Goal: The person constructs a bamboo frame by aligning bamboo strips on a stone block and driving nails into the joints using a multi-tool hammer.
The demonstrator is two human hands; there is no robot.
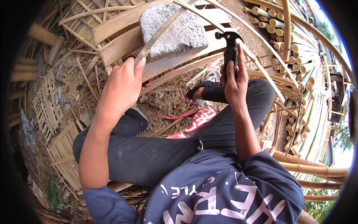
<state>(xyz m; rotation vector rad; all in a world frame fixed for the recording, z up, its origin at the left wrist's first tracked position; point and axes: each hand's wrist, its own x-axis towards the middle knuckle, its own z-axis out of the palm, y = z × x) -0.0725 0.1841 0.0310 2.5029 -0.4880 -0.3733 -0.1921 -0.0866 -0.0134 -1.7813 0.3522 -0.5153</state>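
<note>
My left hand point(122, 85) is closed around the end of a bamboo strip point(161, 34), thumb along its top. That strip slants up and away across a rough grey stone block point(184, 36). My right hand point(235, 83) grips a black hammer point(230, 48) with a claw head, holding it upright just right of the stone. Its handle is partly hidden by my fingers. Under the stone lie split bamboo planks point(121, 44).
Cut bamboo poles point(298, 69) are stacked at the right. Woven bamboo panels point(47, 100) lie at the left. Shavings and straw point(158, 100) cover the ground, and a red printed bag point(199, 120) rests between my legs. Long thin strips point(257, 61) cross beside the hammer.
</note>
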